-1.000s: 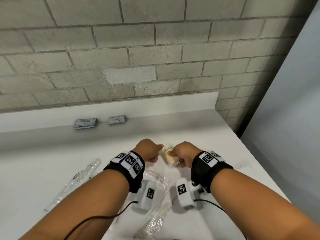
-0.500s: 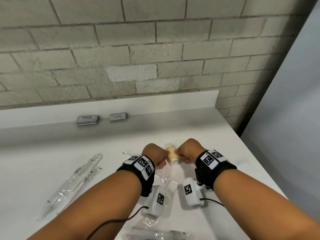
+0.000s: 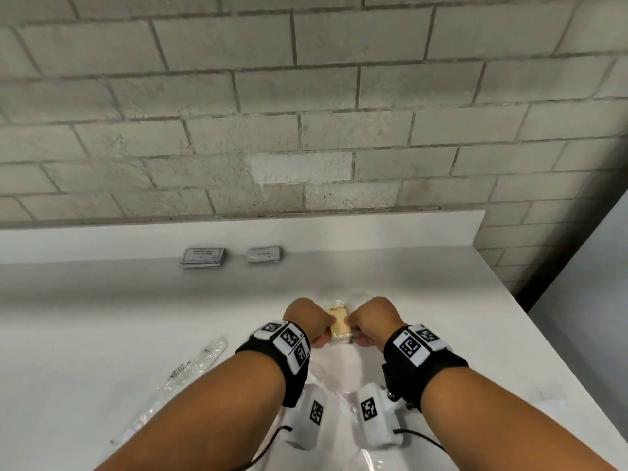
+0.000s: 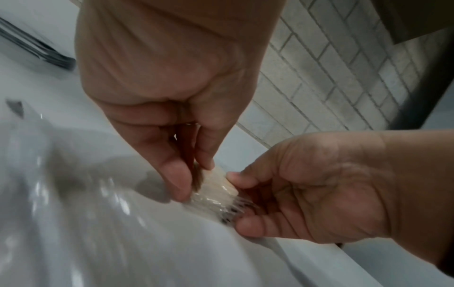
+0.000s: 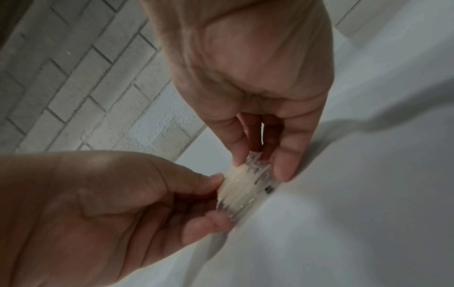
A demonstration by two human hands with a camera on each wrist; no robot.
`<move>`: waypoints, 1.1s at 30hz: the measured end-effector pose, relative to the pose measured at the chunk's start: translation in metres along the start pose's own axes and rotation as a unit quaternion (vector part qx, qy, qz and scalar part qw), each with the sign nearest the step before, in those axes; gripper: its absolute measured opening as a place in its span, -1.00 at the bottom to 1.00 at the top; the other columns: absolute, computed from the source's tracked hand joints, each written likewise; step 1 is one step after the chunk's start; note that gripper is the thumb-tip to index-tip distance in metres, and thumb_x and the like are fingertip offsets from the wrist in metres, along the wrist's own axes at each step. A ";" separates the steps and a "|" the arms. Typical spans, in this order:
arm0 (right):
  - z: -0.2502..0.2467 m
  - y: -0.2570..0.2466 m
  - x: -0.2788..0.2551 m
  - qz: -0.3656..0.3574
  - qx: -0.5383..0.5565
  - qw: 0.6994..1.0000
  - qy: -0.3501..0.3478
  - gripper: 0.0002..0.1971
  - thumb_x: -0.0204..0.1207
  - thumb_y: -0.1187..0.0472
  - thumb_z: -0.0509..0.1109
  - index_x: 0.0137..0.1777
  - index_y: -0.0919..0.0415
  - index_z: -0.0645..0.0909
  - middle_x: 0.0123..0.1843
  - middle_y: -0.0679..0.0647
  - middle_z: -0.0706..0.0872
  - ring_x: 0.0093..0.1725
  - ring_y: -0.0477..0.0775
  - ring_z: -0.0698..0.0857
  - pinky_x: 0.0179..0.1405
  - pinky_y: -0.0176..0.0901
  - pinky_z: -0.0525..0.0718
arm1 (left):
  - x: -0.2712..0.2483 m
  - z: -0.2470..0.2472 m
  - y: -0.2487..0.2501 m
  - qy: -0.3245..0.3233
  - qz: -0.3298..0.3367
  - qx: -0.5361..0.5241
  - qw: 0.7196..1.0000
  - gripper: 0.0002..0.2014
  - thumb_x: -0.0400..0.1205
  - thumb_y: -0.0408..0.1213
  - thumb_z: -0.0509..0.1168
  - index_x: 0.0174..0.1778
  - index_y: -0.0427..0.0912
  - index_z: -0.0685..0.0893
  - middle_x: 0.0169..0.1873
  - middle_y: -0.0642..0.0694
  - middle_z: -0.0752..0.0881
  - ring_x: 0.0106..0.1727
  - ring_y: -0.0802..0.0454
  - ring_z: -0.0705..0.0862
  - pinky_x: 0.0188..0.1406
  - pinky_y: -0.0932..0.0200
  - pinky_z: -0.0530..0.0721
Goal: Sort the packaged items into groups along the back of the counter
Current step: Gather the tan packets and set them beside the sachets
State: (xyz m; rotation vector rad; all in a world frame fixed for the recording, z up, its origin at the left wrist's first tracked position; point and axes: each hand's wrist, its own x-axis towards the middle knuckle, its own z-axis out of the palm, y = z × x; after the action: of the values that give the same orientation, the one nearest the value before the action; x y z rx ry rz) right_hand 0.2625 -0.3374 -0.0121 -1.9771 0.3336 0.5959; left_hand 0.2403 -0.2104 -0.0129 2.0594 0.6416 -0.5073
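Yellow soap packet [image 3: 338, 323] sits mid-counter [image 3: 102, 317], pinched between my left hand [image 3: 307, 319] and right hand [image 3: 373, 317]; two gray packs [image 3: 204, 257] lie far back. Left wrist: fingertips [image 4: 181, 186] squeeze its clear wrap. Right wrist: fingertips [image 5: 282, 170] pinch its other end.

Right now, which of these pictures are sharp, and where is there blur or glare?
Head view: fairly sharp, the brick wall bowed by the wide lens. Left wrist view: the clear wrappers smear into bright streaks. Right wrist view: soft, dim, with the soap packet blurred between both hands.
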 end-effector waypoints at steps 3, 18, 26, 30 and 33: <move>0.013 -0.022 0.013 0.001 0.001 1.000 -0.019 -0.77 0.48 0.39 0.40 -0.40 0.24 0.53 -0.35 0.19 0.63 -0.35 0.14 0.64 -0.18 -0.05 0.73 | 0.023 -0.022 -0.001 0.002 0.026 0.007 1.000 -0.64 0.56 -0.23 0.35 -0.56 -0.20 0.56 -0.52 -0.19 0.66 -0.47 -0.12 0.59 -0.36 0.16 0.53; 0.051 -0.109 0.128 -0.026 0.059 0.997 -0.040 -0.73 0.48 0.46 0.39 -0.46 0.34 0.53 -0.46 0.23 0.58 -0.38 0.18 0.61 -0.10 0.03 0.65 | 0.120 -0.079 0.037 0.079 0.061 0.075 0.992 -0.69 0.71 -0.32 0.10 0.27 -0.35 0.61 0.17 -0.31 0.72 0.22 -0.31 0.68 0.12 -0.04 0.61; 0.051 -0.109 0.135 -0.038 0.057 0.997 -0.029 -0.78 0.44 0.44 0.45 -0.41 0.35 0.58 -0.47 0.22 0.61 -0.46 0.17 0.63 -0.12 0.11 0.75 | 0.139 -0.083 0.033 0.077 0.077 0.099 0.989 -0.64 0.65 -0.19 0.23 0.18 -0.41 0.69 0.12 -0.35 0.74 0.16 -0.26 0.73 0.16 -0.04 0.71; 0.046 -0.105 0.128 -0.052 0.040 0.998 -0.024 -0.77 0.40 0.29 0.49 -0.45 0.23 0.57 -0.44 0.18 0.59 -0.42 0.16 0.58 -0.35 -0.07 0.62 | 0.122 -0.084 0.037 0.088 0.087 0.144 0.982 -0.66 0.73 -0.26 0.11 0.37 -0.32 0.53 0.23 -0.32 0.68 0.26 -0.30 0.65 0.16 -0.03 0.61; 0.034 -0.094 0.120 -0.059 0.060 0.996 -0.015 -0.70 0.41 0.20 0.50 -0.49 0.18 0.52 -0.52 0.13 0.50 -0.53 0.10 0.44 -0.47 -0.13 0.39 | 0.104 -0.088 0.033 0.087 0.075 -0.008 0.993 -0.68 0.71 -0.19 0.19 0.24 -0.36 0.57 0.12 -0.35 0.71 0.05 -0.27 0.74 0.09 -0.09 0.73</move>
State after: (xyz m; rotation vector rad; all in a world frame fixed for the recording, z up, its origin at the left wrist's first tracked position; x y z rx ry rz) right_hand 0.3983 -0.2614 -0.0190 -1.8566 0.2261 0.5178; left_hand 0.3514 -0.1249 -0.0063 2.1323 0.5840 -0.2381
